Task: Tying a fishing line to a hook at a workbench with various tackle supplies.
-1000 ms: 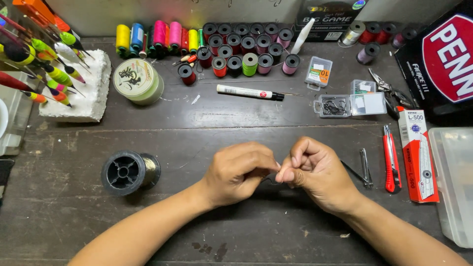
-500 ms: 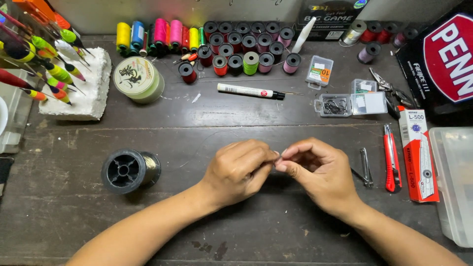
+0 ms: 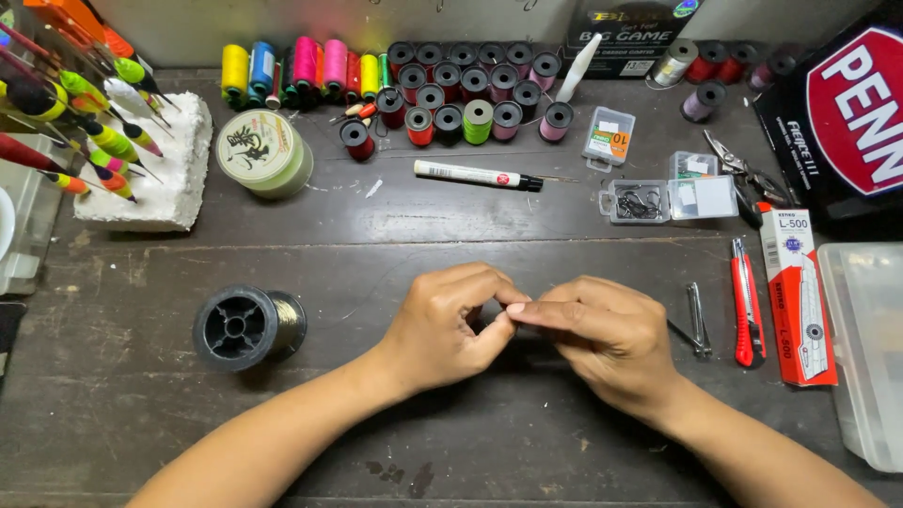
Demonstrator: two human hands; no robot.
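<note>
Desk: dark worn wood. It carries all my things; I go from the big ones to the small ones.
Clear box: at the right edge, only partly in view.
Foam block: white, far left, with bright floats stuck in it.
Black spool: it lies on its side, left of my left hand and apart from it. A thin line seems to run from it to my hands, but I cannot see it clearly.
Thread spools: many colours, in rows along the back.
Red cutter: right of my right hand, beside the nail clipper.
Left hand: closed, thumb and forefinger pinching at the point where both hands meet.
Right hand: also closed, fingertips pressed against the left fingertips.
Thing held: very small, between the fingertips at the desk's middle. It is hidden, so I cannot say what it is.
Change: half a second ago the fingertips were slightly apart; now they touch and sit a little lower. I judge the fine work is being tightened.
</note>
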